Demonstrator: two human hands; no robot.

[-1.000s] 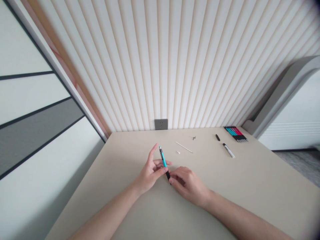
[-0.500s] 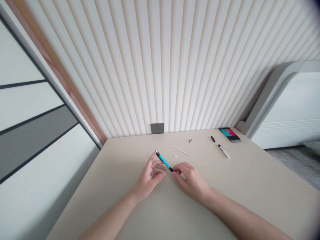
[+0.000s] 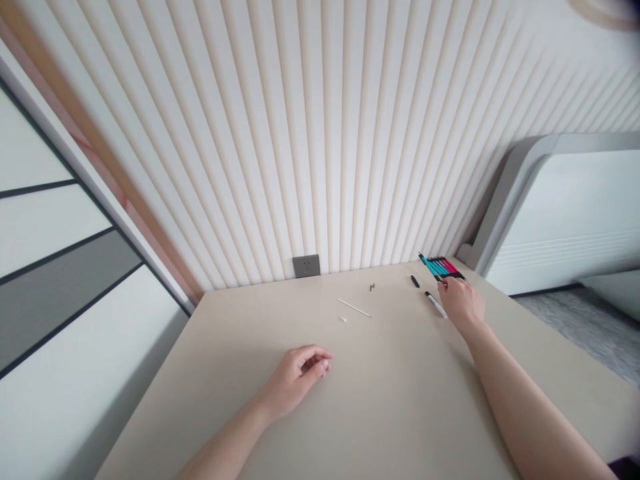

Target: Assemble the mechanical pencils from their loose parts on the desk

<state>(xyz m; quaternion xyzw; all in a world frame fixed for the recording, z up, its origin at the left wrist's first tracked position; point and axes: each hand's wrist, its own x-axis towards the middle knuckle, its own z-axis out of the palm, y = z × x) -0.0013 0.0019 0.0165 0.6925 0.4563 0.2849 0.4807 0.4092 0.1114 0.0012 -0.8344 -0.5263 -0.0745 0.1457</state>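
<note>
My right hand (image 3: 461, 303) is closed on the lower end of a turquoise and black pen (image 3: 429, 265). That pen slants over the left side of a row of turquoise and red pens (image 3: 447, 267) at the back right of the table. My left hand (image 3: 300, 375) rests at the table's middle with fingers curled and thumb drawn in; a pale spot shows at the fingertips, too small to make out. Beyond it lie a thin white refill-like stick (image 3: 354, 307) and a tiny white piece (image 3: 343, 319).
Left of my right hand are a white pen barrel (image 3: 437, 305) with a dark end and a short black piece (image 3: 415, 281). Small dark metallic bits (image 3: 372, 287) lie near the back of the beige table (image 3: 380, 407). A ribbed wall with a dark socket (image 3: 306, 266) stands behind.
My right hand has carried the turquoise pen away from my left hand, to the row of pens at the back right. The left hand's fingers have curled in. The view has shifted slightly.
</note>
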